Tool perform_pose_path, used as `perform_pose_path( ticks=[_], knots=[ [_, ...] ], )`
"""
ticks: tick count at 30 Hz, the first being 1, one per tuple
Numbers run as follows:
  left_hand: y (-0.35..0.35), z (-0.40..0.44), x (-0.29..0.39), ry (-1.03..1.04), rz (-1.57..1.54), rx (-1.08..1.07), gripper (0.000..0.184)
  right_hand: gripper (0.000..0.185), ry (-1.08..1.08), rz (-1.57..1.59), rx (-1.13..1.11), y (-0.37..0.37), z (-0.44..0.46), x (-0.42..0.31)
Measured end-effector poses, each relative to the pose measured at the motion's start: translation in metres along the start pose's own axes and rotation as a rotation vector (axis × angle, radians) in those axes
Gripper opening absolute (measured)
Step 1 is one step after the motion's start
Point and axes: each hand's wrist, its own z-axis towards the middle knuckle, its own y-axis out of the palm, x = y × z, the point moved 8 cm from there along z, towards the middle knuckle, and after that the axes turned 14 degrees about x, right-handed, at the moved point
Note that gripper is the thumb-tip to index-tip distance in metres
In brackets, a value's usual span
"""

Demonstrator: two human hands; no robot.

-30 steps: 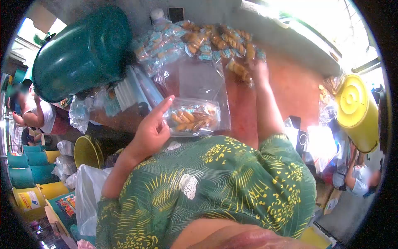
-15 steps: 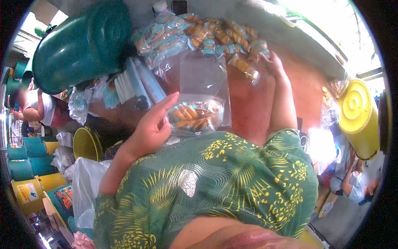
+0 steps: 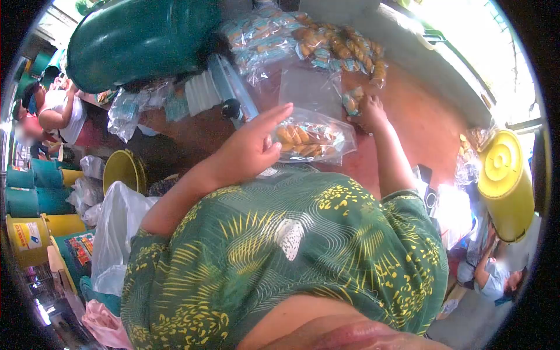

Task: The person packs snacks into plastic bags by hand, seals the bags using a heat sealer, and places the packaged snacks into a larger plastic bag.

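Note:
My left hand (image 3: 248, 149) is at the left edge of a clear bag (image 3: 315, 137) with several small packets of golden twisted pastries inside, its index finger stretched along the bag and the other fingers closed on the edge. To the right, my right hand (image 3: 373, 115) grips a small pastry packet (image 3: 353, 100) just above the red-brown table (image 3: 411, 111). Beyond the hands lies a heap of wrapped pastries (image 3: 262, 35). A flat clear bag (image 3: 309, 87) rests behind the filled one.
A large green barrel (image 3: 140, 44) stands at the back left, near stacked plastic sleeves (image 3: 204, 92). On the right are a yellow bucket (image 3: 506, 186) and plastic bags (image 3: 465, 157). One person (image 3: 58, 111) is at the far left, another (image 3: 493, 274) at the far right.
My right hand has drawn back from the heap and now grips a packet. My left hand and the filled bag have shifted right. The whole view has turned somewhat.

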Motion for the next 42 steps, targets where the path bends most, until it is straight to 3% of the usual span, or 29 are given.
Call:
perform_pose_path(
  ticks=[1,3,6,9,11,14,15,16,19,25,26,29,32,35,38,40,42],
  knots=[
    [0.002,0.001,-0.001,0.008,-0.025,-0.004,0.07,0.089,-0.053,-0.038,-0.01,-0.002,-0.003,-0.003],
    [0.004,0.004,-0.005,0.067,-0.008,-0.02,0.072,0.077,0.196,0.644,-0.093,-0.031,-0.008,-0.01],
    [0.003,0.01,-0.008,0.115,0.049,-0.027,0.072,0.054,-0.156,0.676,0.349,-0.123,-0.013,-0.046],
    [0.006,0.015,-0.014,0.184,0.061,-0.027,0.071,0.062,-0.236,1.117,0.572,-0.23,-0.069,-0.109],
    [0.015,0.017,-0.016,0.09,-0.126,-0.042,0.07,0.063,-0.478,0.901,0.586,-0.206,-0.09,-0.136],
    [0.029,0.017,-0.022,-0.078,-0.554,-0.045,0.065,0.062,-0.528,0.769,0.462,-0.208,-0.11,-0.173],
    [0.025,0.015,-0.023,-0.079,-0.482,-0.018,0.064,0.062,-0.498,0.761,0.4,-0.216,-0.114,-0.182],
    [0.018,0.014,-0.024,-0.079,-0.409,0.012,0.064,0.049,-0.447,0.588,0.327,-0.216,-0.113,-0.183],
    [0.008,0.014,-0.017,-0.066,-0.223,0.02,0.065,0.05,-0.402,0.4,0.195,-0.226,-0.12,-0.19],
    [0.017,0.015,-0.013,0.097,-0.187,0.064,0.063,0.027,-0.686,0.057,0.253,-0.188,-0.128,-0.226],
    [0.017,0.015,-0.015,0.095,-0.142,0.064,0.062,0.035,-0.735,-0.269,0.047,-0.167,-0.128,-0.233],
    [0.011,0.014,-0.014,0.101,-0.096,0.038,0.062,0.033,-0.706,-0.179,0.053,-0.182,-0.129,-0.236],
    [0.005,0.014,-0.005,0.236,-0.092,0.08,0.062,0.031,-0.767,-0.145,0.098,-0.187,-0.136,-0.237],
    [0.012,0.01,-0.007,0.204,-0.098,0.053,0.062,0.029,-0.67,-0.355,-0.056,-0.14,-0.125,-0.237],
    [0.007,0.009,-0.008,0.286,-0.084,0.095,0.06,0.032,-0.841,-0.165,0.108,-0.153,-0.133,-0.229],
    [-0.004,0.006,0.001,0.362,0.071,0.059,0.057,0.034,-0.666,0.259,0.137,-0.209,-0.15,-0.219],
    [-0.015,0.002,0.021,0.455,0.195,0.03,0.051,0.036,-0.597,0.467,0.126,-0.247,-0.158,-0.207]
  ],
)
